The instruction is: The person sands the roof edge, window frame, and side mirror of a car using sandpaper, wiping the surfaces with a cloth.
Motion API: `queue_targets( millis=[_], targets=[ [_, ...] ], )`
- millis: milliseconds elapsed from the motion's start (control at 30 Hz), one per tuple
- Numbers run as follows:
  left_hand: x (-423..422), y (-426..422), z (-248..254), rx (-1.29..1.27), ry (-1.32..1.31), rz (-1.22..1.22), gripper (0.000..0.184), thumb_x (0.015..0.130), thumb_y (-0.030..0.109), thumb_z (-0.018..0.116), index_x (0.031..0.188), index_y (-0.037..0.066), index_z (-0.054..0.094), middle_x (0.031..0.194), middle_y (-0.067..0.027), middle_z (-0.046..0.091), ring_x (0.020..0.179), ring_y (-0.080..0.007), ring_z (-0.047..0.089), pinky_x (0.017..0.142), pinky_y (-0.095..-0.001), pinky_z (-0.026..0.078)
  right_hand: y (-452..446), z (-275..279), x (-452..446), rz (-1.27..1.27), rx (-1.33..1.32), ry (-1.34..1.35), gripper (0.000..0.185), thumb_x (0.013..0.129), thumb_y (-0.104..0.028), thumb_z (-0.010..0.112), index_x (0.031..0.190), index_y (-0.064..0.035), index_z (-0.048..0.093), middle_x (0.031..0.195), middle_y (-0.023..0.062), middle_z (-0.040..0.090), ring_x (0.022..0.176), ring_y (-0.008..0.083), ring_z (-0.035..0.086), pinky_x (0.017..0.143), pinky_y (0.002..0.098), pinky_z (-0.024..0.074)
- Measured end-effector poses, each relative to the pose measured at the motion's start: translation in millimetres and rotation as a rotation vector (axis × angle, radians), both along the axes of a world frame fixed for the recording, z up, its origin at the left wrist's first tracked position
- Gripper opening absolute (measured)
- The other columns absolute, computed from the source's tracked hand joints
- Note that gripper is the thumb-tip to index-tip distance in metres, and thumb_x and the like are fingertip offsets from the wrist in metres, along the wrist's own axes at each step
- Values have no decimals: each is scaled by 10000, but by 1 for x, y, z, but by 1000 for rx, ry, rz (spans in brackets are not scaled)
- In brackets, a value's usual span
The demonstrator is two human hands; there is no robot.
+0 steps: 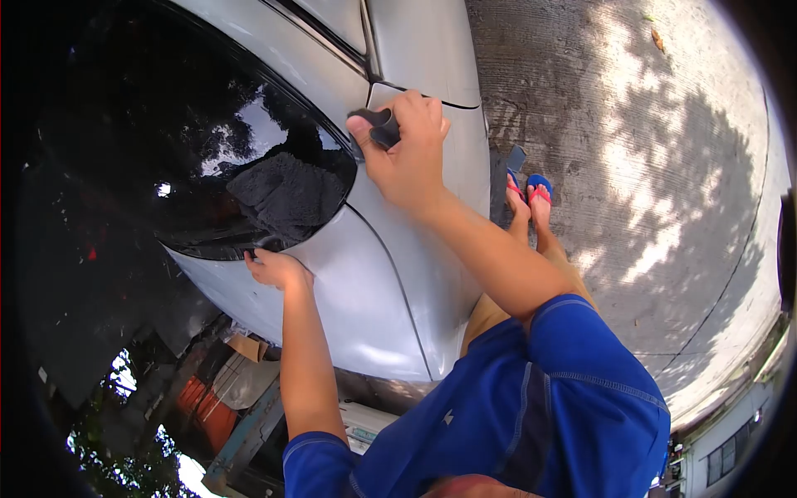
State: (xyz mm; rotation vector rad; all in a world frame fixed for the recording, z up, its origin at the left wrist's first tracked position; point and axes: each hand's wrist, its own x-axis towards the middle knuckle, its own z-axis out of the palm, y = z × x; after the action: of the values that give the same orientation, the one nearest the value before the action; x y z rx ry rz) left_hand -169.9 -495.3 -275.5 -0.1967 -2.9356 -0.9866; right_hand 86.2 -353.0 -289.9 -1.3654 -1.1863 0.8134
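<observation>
My right hand (413, 153) is closed around a dark grey curved piece (378, 126), which looks like rubber or foam, at the edge of the car's dark window glass (149, 141). Its exact kind is unclear. My left hand (281, 270) lies at the glass's lower corner, on the border with the silver body panel (357, 290). Its thumb and fingers are apart, with the fingertips near a small black part at the glass edge. Between both hands a crumpled dark grey cloth (286, 195) rests on the glass.
Concrete ground (614, 166) with tree shadows runs along the car's side, and my feet in blue sandals (540, 184) stand there. Below the car's end are an orange object (207, 411), a cardboard piece (247, 347) and a bluish beam (249, 427).
</observation>
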Motion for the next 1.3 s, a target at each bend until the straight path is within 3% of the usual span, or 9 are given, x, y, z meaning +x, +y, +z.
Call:
queue_targets(
  millis=[133, 433, 567, 700, 833, 967, 1067, 1233, 1300],
  targets=[
    [-7, -3, -4, -25, 15, -9, 579, 1079, 421, 430, 1600, 174, 481, 1622, -153, 426, 1376, -400, 559, 1133, -529, 484, 41, -13, 16, 12, 93, 30, 264, 904, -352, 855, 938, -124, 725, 947, -2, 657, 973, 269, 518, 897, 442, 343],
    [-28, -12, -18, 106, 13, -74, 593, 1086, 406, 426, 1604, 117, 463, 1648, -176, 377, 1448, -393, 501, 1182, -519, 466, 52, -17, 30, 96, 148, -65, 268, 868, -330, 903, 851, -136, 718, 851, -16, 658, 874, 236, 523, 818, 394, 389],
    [-3, -5, -4, 65, 10, -38, 567, 1099, 348, 443, 1605, 92, 454, 1651, -178, 379, 1454, -378, 497, 1190, -486, 461, 88, -12, 15, 61, 152, 81, 295, 835, -372, 911, 835, -155, 711, 833, -67, 649, 949, 240, 516, 890, 439, 319],
    [-11, -5, -11, 117, 28, -55, 582, 1099, 338, 433, 1602, 47, 448, 1674, -202, 395, 1441, -368, 514, 1174, -457, 468, 70, -24, 30, 140, 186, -5, 262, 858, -276, 917, 846, -121, 707, 830, -26, 657, 855, 222, 512, 824, 369, 414],
    [-13, -9, -9, -28, 69, -56, 552, 1102, 350, 424, 1595, 106, 471, 1662, -175, 364, 1451, -376, 491, 1185, -494, 452, 78, -19, 34, 166, 225, -38, 221, 874, -251, 903, 862, -123, 723, 852, -26, 676, 862, 219, 524, 826, 367, 428],
    [-6, -3, -7, 100, -18, -28, 565, 1092, 370, 445, 1589, 104, 483, 1663, -166, 358, 1460, -375, 481, 1202, -489, 433, 88, -15, 19, 132, 158, 115, 233, 828, -290, 926, 862, -167, 731, 883, -84, 689, 950, 224, 525, 925, 423, 326],
    [-13, -7, -12, 83, 44, -55, 570, 1088, 372, 460, 1590, 103, 482, 1656, -167, 360, 1460, -375, 481, 1200, -487, 434, 66, -25, 30, 150, 239, 1, 216, 848, -235, 916, 868, -130, 728, 873, -29, 710, 900, 223, 562, 840, 373, 442],
    [-16, -33, -7, 36, 30, -88, 539, 1106, 327, 434, 1590, 94, 479, 1661, -188, 353, 1452, -378, 486, 1195, -472, 436, 99, -2, 20, 136, 256, 45, 255, 794, -210, 956, 849, -142, 716, 838, -38, 713, 911, 213, 586, 842, 352, 415],
    [-13, -15, -9, 27, 39, -73, 539, 1108, 329, 428, 1587, 86, 477, 1664, -187, 353, 1445, -373, 490, 1194, -471, 435, 63, -18, 27, 150, 269, 0, 259, 802, -230, 955, 855, -133, 720, 841, -36, 715, 913, 201, 593, 847, 344, 412]
  ],
)
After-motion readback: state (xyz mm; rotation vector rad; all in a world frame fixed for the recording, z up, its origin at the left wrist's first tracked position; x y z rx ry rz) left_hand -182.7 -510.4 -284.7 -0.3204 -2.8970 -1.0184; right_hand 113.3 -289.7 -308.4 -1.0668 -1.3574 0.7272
